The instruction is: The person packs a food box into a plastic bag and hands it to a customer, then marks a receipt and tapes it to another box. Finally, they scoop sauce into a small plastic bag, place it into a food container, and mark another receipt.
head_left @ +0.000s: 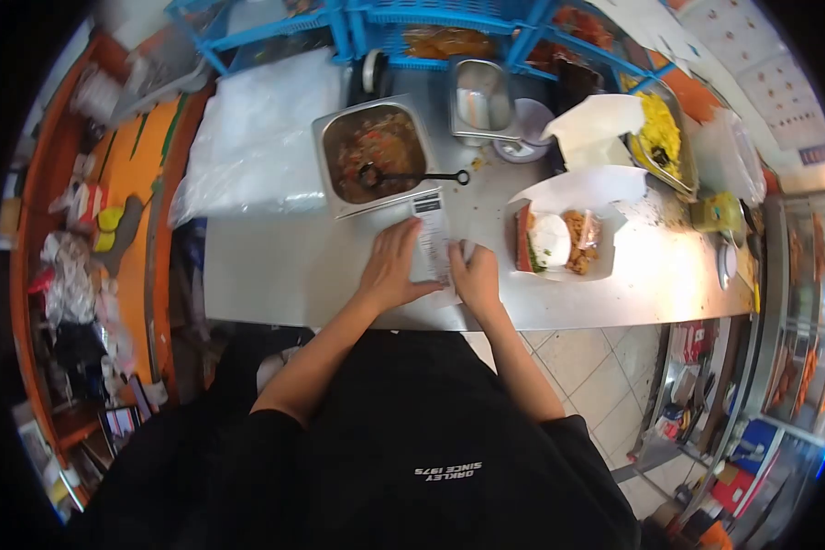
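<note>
A long printed paper receipt [430, 234] lies on the metal counter in front of me. My left hand [392, 268] rests on its left edge, fingers stretched out and thumb toward the paper. On the receipt's right side my right hand [477, 278] is closed in a pinch. A small pale tip shows at its fingers, but what it grips is too small to name. Just right of my hands stands an open white takeaway box [605, 266] with a mound of rice [550, 242] and brown fried pieces [580, 240]. Its lid is folded back.
Behind my hands sits a metal pan [337, 197] of chunky sauce with a black ladle [431, 176] across it. Plastic bags [261, 137] lie left. Farther back are an empty metal container [482, 96], another white box [596, 137], a yellow food tray [660, 137] and blue racks [339, 32].
</note>
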A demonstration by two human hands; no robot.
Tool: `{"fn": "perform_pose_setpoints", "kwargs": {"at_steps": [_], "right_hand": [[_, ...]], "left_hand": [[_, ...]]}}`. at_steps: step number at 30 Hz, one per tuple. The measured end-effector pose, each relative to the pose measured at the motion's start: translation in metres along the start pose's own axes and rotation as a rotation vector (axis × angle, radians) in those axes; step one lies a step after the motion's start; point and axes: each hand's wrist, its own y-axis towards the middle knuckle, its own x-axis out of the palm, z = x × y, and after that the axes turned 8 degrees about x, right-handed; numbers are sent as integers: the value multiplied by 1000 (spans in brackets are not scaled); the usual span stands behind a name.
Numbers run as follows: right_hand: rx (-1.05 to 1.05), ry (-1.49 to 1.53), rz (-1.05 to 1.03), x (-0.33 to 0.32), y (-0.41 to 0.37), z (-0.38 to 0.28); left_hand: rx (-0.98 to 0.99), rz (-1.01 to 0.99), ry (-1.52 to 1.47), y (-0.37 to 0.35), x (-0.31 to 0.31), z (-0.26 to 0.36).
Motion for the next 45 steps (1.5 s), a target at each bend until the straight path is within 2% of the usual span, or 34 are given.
{"fn": "perform_pose_setpoints", "kwargs": {"at_steps": [1, 2, 4, 5, 6, 7, 8, 9, 10, 12, 13, 14, 15, 16, 17, 18, 19, 21, 22, 24, 25, 26, 28, 29, 32, 33, 37, 39, 40, 42, 45], "right_hand": [[-21, -145, -18, -4, 1, -7], [-37, -289, -38, -5, 1, -10], [-61, -242, 14, -12, 0, -11], [-164, -112, 50, -21, -2, -12], [-272, 18, 84, -31, -2, -13], [-253, 27, 226, -51, -1, -7], [-244, 18, 471, -73, 8, 12], [-269, 52, 772, -99, 24, 43], [-135, 18, 915, -134, 26, 48], [-177, -453, 1189, -166, 40, 92], [-167, -445, 1215, -165, 43, 111], [-60, -255, 1024, -163, 44, 129], [34, -68, 826, -163, 42, 138], [31, -59, 846, -163, 37, 136], [123, 11, 852, -156, 30, 135], [217, 82, 854, -149, 20, 133], [223, 87, 870, -144, 8, 128], [347, 286, 869, -138, -12, 121], [357, 291, 880, -143, -13, 126], [143, 27, 1073, -155, -11, 138], [-21, -87, 1110, -160, -3, 141], [-4, -86, 1116, -165, -1, 144], [215, 176, 475, -178, 3, 136], [240, 71, 526, -180, 6, 129], [279, 102, 546, -177, 10, 112], [367, 142, 547, -179, 9, 96], [285, -88, 670, -169, 14, 100], [476, -141, 590, -157, 1, 87], [475, -144, 591, -150, -7, 86], [201, -340, 793, -136, -21, 87], [244, -382, 782, -120, -27, 88]], "left_hand": [[1, 101, -49, -3, 3, -1], [27, 94, -59, -6, 6, -3], [221, 77, 52, -1, 2, 1], [153, -86, 72, -1, -2, 5], [178, -84, 75, 1, -2, 5], [187, -161, 129, 2, -2, 3], [194, -237, 188, 2, -2, 2], [171, -201, 173, 3, -1, 3], [194, -200, 184, 7, 1, 5], [186, -131, -15, 22, 9, 14], [183, -150, -48, 33, 15, 22], [211, -152, -44, 45, 25, 29], [100, -115, -263, 56, 39, 33], [-17, -81, -482, 68, 53, 39], [-180, -100, -715, 77, 67, 44], [-167, -114, -715, 81, 71, 43], [-206, -136, -667, 84, 76, 44], [-276, -124, -605, 88, 76, 45], [-269, -138, -606, 88, 73, 45], [-11, 29, -279, 84, 58, 55], [111, -71, -175, 90, 40, 71], [116, -87, -179, 88, 39, 78], [156, -210, -109, 89, 41, 88], [107, -274, -191, 87, 47, 84], [115, -222, -253, 87, 64, 77], [118, -228, -255, 87, 64, 79], [83, -212, -228, 90, 65, 84], [63, -213, -221, 88, 66, 85], [43, -197, -227, 87, 68, 86], [17, -172, -234, 89, 71, 88], [29, -166, -263, 87, 60, 94]]}}
